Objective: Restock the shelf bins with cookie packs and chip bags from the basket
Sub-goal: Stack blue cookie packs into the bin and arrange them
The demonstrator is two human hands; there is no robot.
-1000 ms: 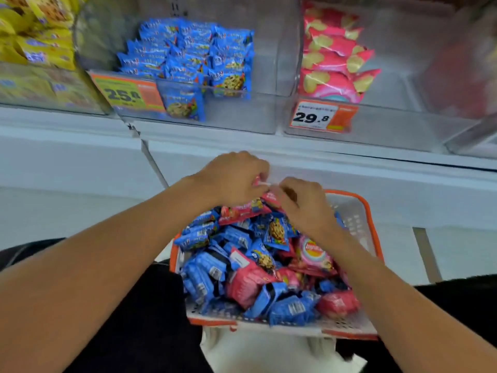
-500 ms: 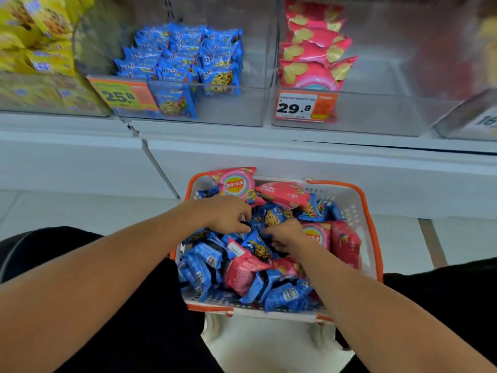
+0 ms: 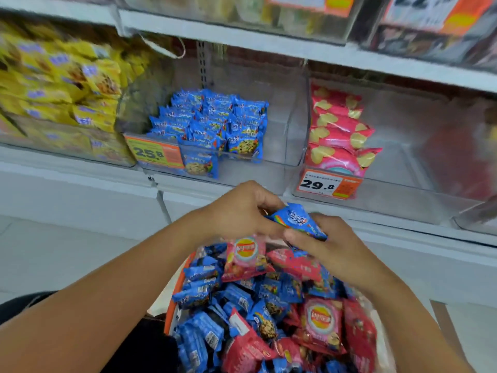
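I have a blue cookie pack (image 3: 297, 220) lifted just above the basket (image 3: 176, 297), at the centre of the frame, held between both hands. My right hand (image 3: 330, 246) curls its fingers and thumb round the pack's lower right end; my left hand (image 3: 242, 211) closes on its upper left edge, though its fingertips are tucked behind the pack and I can only judge the pinch from the curl of the knuckles.

The bin with matching blue packs (image 3: 215, 125) sits directly above, in the middle of the frame, behind the 25.8 price tag (image 3: 153, 153). To do this step well, I reckon I should let one hand carry the pack and free the other, then bring it over the bin's clear front lip and lay it face up on the right, where the floor is bare. The wrapper looks thin and slippery, so I would hold it by a sealed end rather than squeeze the middle and crush the cookie.

Both forearms come in from the lower corners and meet over the basket's far end, wrists bent slightly inward, backs of the hands towards me. The pink chip bags (image 3: 338, 130) belong in the bin at centre right; more chip bags and cookie packs are heaped in the basket below my hands.
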